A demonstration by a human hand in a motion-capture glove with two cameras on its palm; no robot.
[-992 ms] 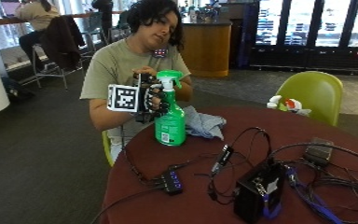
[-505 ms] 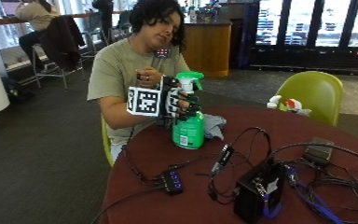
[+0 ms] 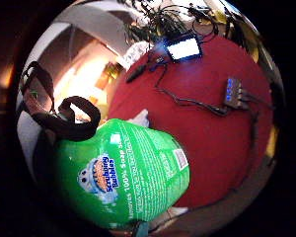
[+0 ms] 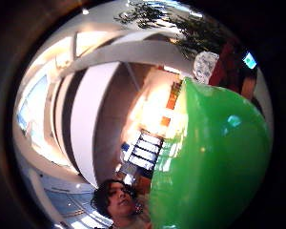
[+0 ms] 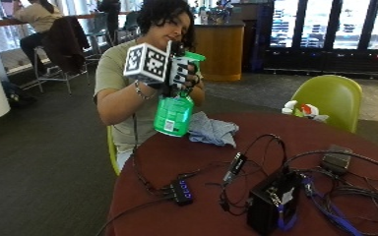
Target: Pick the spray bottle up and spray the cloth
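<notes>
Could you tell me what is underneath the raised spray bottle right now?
Only the red table; the spray bottle hangs in the gloved right hand, clear of it. The blue cloth lies beside.

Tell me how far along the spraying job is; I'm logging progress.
Done: the green spray bottle is off the red table, gripped near its top by the gloved right hand. In hand: it hangs tilted, close by the blue cloth. Left: spraying; no spray shows.

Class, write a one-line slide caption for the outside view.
Gloved right hand lifts green spray bottle above the red table, beside the blue cloth.
</notes>
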